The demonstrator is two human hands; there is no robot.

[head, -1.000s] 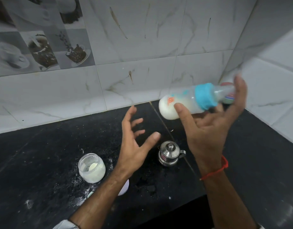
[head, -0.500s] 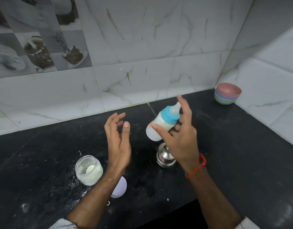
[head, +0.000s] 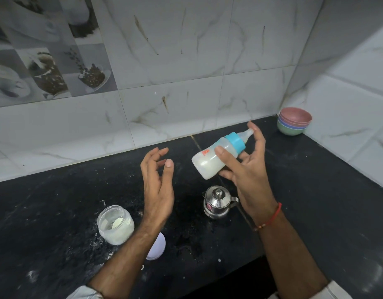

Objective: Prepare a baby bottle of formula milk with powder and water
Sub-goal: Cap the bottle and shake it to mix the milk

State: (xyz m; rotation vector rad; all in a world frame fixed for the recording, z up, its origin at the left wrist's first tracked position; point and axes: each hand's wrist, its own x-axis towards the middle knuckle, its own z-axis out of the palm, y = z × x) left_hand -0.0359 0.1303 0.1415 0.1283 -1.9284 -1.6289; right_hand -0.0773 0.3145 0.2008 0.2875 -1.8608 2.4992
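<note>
Capped baby bottle [head: 216, 157] held tilted in the right hand [head: 246, 169], above the black counter [head: 315, 190].

Right thumb on the body, forefinger at the teat, remaining fingers beneath; grip is pinched round it. Long axis runs from base at lower left to teat at upper right; milky liquid pooled at the base. Left hand [head: 158, 180] is empty, fingers loosely spread, just beside the base end (nearer to it than to the teat). Steel pot [head: 217, 201] stands below; powder jar [head: 115, 224] open. Judgement: mixing stage, nearly done.
</note>
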